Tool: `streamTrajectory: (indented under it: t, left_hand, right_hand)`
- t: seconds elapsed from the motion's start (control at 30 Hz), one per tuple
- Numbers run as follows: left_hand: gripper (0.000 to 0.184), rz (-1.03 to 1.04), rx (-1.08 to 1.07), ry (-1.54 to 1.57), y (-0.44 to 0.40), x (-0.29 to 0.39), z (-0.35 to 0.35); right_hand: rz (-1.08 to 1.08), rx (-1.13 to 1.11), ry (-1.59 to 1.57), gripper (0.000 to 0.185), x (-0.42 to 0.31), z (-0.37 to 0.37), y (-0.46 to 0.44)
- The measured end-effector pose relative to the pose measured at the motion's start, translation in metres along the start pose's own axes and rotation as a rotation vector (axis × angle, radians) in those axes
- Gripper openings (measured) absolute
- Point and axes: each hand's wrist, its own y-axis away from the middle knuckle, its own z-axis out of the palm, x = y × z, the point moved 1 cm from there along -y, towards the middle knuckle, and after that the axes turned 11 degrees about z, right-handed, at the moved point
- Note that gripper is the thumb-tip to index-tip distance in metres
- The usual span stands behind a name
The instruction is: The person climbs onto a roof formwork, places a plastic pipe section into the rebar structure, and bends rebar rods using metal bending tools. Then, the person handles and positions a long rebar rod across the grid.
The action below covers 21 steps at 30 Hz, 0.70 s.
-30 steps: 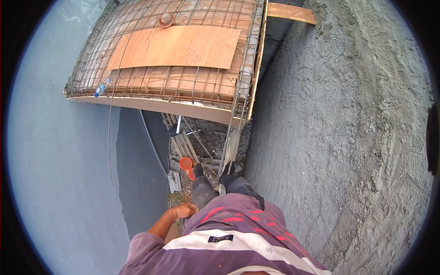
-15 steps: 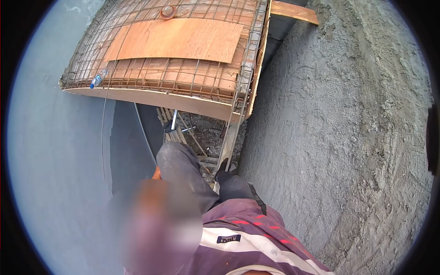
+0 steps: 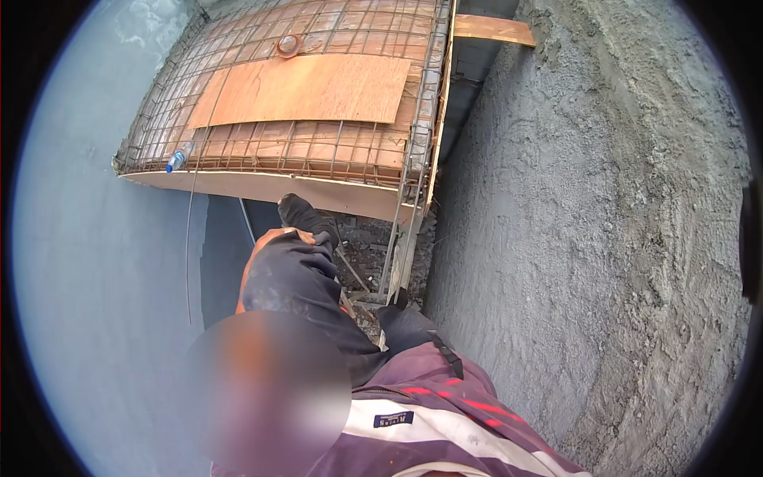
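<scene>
My left hand (image 3: 296, 233) is at my raised trouser leg (image 3: 290, 274), near the dark footwear (image 3: 297, 210); whether it grips cloth, I cannot tell.

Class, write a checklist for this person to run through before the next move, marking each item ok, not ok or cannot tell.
1. Left hand gripping the raised trouser leg: cannot tell; fingers unclear.
2. Right hand ready: cannot tell; out of view.
3. Raised foot supported: cannot tell; contact with the front board is unclear.
4. Bottle well back from the front edge: not ok; it lies close to it.
5. Plywood sheet lying over the metal mesh: ok.
</scene>
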Motion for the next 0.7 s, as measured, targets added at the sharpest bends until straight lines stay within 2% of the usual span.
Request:
streamTrajectory:
  t: [0.3, 0.37, 0.7]
  left_hand:
    - [0.033, 0.324, -0.299, -0.146, -0.016, 0.1, 0.042]
    - [0.034, 0.281, -0.247, -0.079, -0.01, 0.121, 0.069]
    - [0.034, 0.273, -0.202, -0.073, -0.004, 0.122, 0.061]
  right_hand:
    - [0.003, 0.009, 0.005, 0.071, 0.004, -0.002, 0.0]
    - [0.001, 0.015, 0.013, 0.071, 0.006, -0.003, 0.001]
    - [-0.026, 0.06, 0.063, 0.072, 0.009, -0.03, -0.012]
